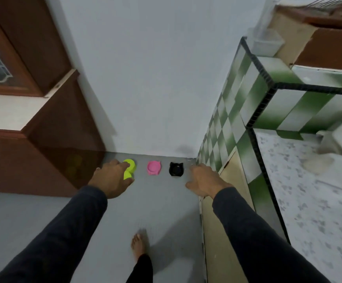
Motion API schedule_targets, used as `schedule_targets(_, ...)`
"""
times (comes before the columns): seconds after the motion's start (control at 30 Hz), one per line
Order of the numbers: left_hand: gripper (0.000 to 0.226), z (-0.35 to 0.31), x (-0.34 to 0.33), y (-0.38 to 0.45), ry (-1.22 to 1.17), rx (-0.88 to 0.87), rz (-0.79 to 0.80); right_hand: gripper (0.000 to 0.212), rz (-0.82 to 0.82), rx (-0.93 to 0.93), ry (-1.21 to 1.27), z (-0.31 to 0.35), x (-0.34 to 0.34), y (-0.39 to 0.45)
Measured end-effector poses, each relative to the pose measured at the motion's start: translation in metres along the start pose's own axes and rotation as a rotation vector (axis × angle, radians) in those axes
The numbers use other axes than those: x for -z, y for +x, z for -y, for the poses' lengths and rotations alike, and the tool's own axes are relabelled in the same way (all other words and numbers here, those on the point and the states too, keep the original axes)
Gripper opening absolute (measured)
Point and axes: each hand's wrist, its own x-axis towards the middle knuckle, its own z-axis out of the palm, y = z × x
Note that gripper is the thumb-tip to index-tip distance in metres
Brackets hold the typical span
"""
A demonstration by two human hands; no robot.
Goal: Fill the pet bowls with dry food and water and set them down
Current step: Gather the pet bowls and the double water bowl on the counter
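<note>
No writing, label, brand, number or sign can be read anywhere in the view; nothing legible shows on the surfaces, and the blur over the frame leaves any fine print that might be there too unclear to make out.

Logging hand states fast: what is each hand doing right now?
Left hand: overlaps the yellow-green bowl on the floor; whether it holds it cannot be told.
Right hand: loosely curled, holding nothing, beside the black bowl.
</note>
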Motion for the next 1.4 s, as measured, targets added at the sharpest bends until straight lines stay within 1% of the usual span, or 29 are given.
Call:
schedule_targets(0.07,0.058,0.003,0.002,0.034,-0.007,-0.017,0.012,0.049,0.000,-0.006,0.011,0.001,0.005,0.029)
schedule_targets(0.13,0.058,0.008,0.005,0.067,-0.013,-0.037,0.020,0.053,-0.014,-0.007,0.021,0.005,0.011,0.058)
schedule_targets(0.23,0.058,0.016,0.012,0.115,0.023,-0.055,0.048,0.057,-0.057,-0.003,0.034,0.012,0.021,0.097)
schedule_targets(0.4,0.058,0.027,0.019,0.189,0.074,-0.088,0.099,0.047,-0.110,0.013,0.024,0.022,0.034,0.160)
schedule_targets(0.53,0.061,0.028,0.012,0.235,0.093,-0.098,0.161,0.042,-0.105,0.009,0.045,0.020,0.038,0.205)
schedule_targets(0.67,0.062,0.026,-0.005,0.276,0.127,-0.095,0.210,0.047,-0.068,0.013,0.045,0.007,0.032,0.248)
schedule_targets(0.77,0.060,0.022,-0.022,0.307,0.145,-0.087,0.243,0.045,-0.034,0.020,0.020,-0.009,0.022,0.285)
schedule_targets(0.93,0.055,0.011,-0.065,0.366,0.139,-0.053,0.253,0.047,0.042,0.019,0.039,-0.041,-0.004,0.356)
schedule_targets(1.1,0.052,0.009,-0.130,0.422,0.051,-0.023,0.242,0.051,0.101,-0.018,0.195,-0.066,-0.050,0.423)
schedule_targets(1.23,0.054,0.018,-0.197,0.468,-0.044,0.000,0.225,0.056,0.118,-0.072,0.281,-0.085,-0.107,0.479)
schedule_targets(1.4,0.056,0.030,-0.294,0.525,-0.194,0.040,0.203,0.059,0.133,-0.181,0.436,-0.103,-0.199,0.550)
